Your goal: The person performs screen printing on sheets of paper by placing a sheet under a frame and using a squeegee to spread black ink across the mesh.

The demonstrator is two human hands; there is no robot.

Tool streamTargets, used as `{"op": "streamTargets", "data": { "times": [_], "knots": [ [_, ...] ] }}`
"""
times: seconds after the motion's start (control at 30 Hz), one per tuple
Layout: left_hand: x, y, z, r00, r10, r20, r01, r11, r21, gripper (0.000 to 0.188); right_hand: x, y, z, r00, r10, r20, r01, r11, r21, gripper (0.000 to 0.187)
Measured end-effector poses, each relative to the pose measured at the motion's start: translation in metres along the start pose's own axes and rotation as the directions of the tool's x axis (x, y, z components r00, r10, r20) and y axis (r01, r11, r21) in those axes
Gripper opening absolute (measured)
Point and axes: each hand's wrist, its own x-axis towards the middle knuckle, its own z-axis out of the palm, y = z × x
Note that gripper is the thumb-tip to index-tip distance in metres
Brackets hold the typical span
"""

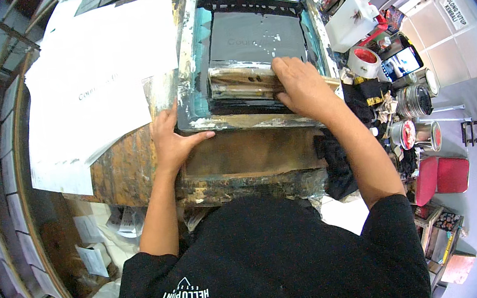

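Observation:
A screen printing frame [188,72] lies on the worn table, its mesh coated with black ink [254,31] and edged with teal. Across the near part of the mesh rests a wide wooden squeegee [236,82], stained with ink. My right hand [304,85] is closed around the squeegee's right end. At the frame's near left corner is my left hand [173,139], its thumb stretched along the near edge and its fingers pointing up the left side. That hand braces the corner without wrapping around it. What lies beneath the screen is hidden.
Large white paper sheets [101,52] with faint print cover the table's left side. On the right crowd a white jerrycan [351,22], a tape roll [364,62], a lit phone [401,64], and several ink cans [413,101]. A rack [12,176] stands at far left.

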Motion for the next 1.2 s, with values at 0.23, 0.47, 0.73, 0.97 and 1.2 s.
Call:
{"op": "streamTargets", "data": {
  "times": [0.23,0.47,0.73,0.97,1.2],
  "knots": [
    [0.0,-0.009,0.006,0.998,0.059,0.024,-0.063,0.956,0.286,0.116,-0.021,-0.022,0.035,0.998,0.053,-0.015,-0.054,0.997,-0.059,0.04],
    [0.0,-0.012,0.007,0.989,0.142,-0.028,-0.127,0.943,0.308,0.116,-0.029,-0.04,0.039,0.987,0.159,-0.014,-0.159,0.986,-0.057,0.046],
    [0.002,-0.012,0.008,0.992,0.125,-0.017,-0.114,0.947,0.3,0.116,-0.022,-0.041,0.018,0.989,0.146,0.013,-0.146,0.989,0.033,0.037],
    [0.004,-0.009,0.007,0.991,0.134,-0.021,-0.123,0.95,0.286,0.114,-0.022,-0.042,0.032,0.98,0.194,0.044,-0.195,0.981,0.023,0.03],
    [0.002,-0.01,0.005,0.994,0.109,0.003,-0.105,0.951,0.292,0.114,-0.004,-0.034,0.038,0.984,0.172,-0.051,-0.173,0.985,-0.01,0.02]
  ]
}}
